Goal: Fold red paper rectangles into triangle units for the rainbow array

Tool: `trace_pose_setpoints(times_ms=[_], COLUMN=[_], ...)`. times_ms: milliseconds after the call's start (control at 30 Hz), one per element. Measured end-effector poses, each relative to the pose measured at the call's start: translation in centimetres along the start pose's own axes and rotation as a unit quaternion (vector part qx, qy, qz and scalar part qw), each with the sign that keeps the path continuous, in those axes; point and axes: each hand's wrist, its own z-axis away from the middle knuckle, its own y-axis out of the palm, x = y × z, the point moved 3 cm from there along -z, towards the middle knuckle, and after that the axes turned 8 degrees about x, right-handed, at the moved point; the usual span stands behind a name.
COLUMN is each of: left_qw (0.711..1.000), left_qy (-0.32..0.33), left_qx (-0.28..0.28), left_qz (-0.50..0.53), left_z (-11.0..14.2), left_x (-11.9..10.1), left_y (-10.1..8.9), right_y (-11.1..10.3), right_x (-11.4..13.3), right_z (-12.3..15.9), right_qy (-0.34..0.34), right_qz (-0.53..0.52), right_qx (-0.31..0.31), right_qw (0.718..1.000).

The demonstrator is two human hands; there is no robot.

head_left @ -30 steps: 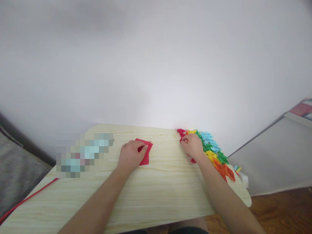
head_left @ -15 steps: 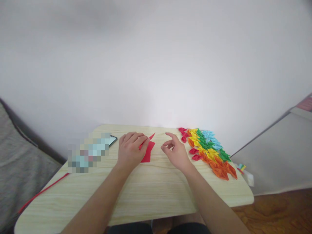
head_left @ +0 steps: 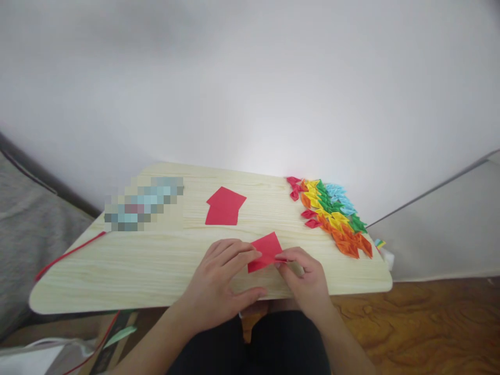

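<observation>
Both of my hands hold one small red paper sheet (head_left: 266,250) just above the near edge of the light wooden table (head_left: 156,260). My left hand (head_left: 224,281) pinches its left side with fingers closed. My right hand (head_left: 302,278) pinches its right lower edge. A small stack of red paper squares (head_left: 224,206) lies further back on the table, untouched. Several folded paper pieces (head_left: 332,216) in red, yellow, green, blue and orange lie in rows at the table's far right.
A blurred-out object (head_left: 142,204) lies at the table's back left. A red cord (head_left: 66,254) hangs off the left edge. White wall stands behind, wooden floor (head_left: 429,323) at right, grey fabric (head_left: 23,219) at left.
My hands drew back from the red stack toward the table's near edge, now holding one red sheet between them. The view tilted downward.
</observation>
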Motion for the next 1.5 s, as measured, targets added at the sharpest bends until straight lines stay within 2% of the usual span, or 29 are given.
trace_pose_setpoints(times_ms=[133, 233, 367, 467, 567, 700, 833, 933, 1000, 1100, 1200, 1267, 1333, 1400, 1500], left_qw=[1.000, 0.999, 0.998, 0.995, 0.992, 0.988, 0.980, 0.967, 0.950, 0.912, 0.882, 0.893, 0.931, 0.965, 0.977], left_qy=[-0.022, -0.018, -0.038, -0.058, -0.077, -0.109, -0.151, -0.186, -0.218, -0.254, -0.253, -0.244, -0.224, -0.196, -0.171], left_qx=[0.010, 0.021, 0.049, 0.077, 0.084, 0.075, 0.056, 0.024, -0.007, -0.057, -0.094, -0.105, -0.107, -0.107, -0.128], left_qz=[0.017, 0.017, 0.015, 0.027, 0.045, 0.073, 0.116, 0.173, 0.224, 0.316, 0.387, 0.363, 0.266, 0.136, 0.016], left_z=[1.2, 1.4, 1.6, 1.7, 1.7, 1.7, 1.6, 1.7, 1.9, 2.0, 1.5, 0.9, 0.2, -0.3, -0.3], left_x=[0.2, 0.4, 0.2, -0.2, -0.4, -0.1, 0.3, 0.5, 0.7, 1.1, 1.4, 1.5, 1.4, 1.0, 0.3], left_y=[1.1, 1.3, 1.5, 1.7, 1.8, 1.7, 1.5, 1.3, 1.2, 1.3, 1.4, 1.4, 1.2, 0.9, 0.4], right_y=[0.4, 0.4, 0.1, 0.2, 0.3, 0.3, 0.2, -0.1, -0.3, -0.4, -0.3, -0.3, -0.5, -0.9, -1.1], right_x=[-0.6, -0.4, 0.5, 1.0, 1.1, 0.8, 0.6, 0.6, 0.6, 0.6, 0.4, 0.3, 0.6, 1.2, 2.4], right_z=[2.0, 2.4, 2.4, 1.9, 1.1, 0.4, 0.1, -0.3, -0.6, -1.0, -1.0, -0.8, -0.7, -0.6, -0.3], right_qy=[-0.010, -0.022, -0.034, -0.056, -0.045, -0.004, 0.018, 0.023, 0.019, 0.011, 0.033, 0.046, 0.031, -0.020, -0.130], right_qz=[0.024, 0.091, 0.156, 0.147, 0.124, 0.106, 0.080, 0.068, 0.057, 0.017, -0.058, -0.118, -0.142, -0.096, 0.062], right_qx=[0.018, 0.043, 0.045, 0.093, 0.138, 0.142, 0.134, 0.103, 0.086, 0.100, 0.108, 0.085, 0.041, -0.010, -0.049], right_qw=[0.999, 0.995, 0.986, 0.983, 0.982, 0.984, 0.988, 0.992, 0.995, 0.995, 0.992, 0.988, 0.988, 0.995, 0.988])
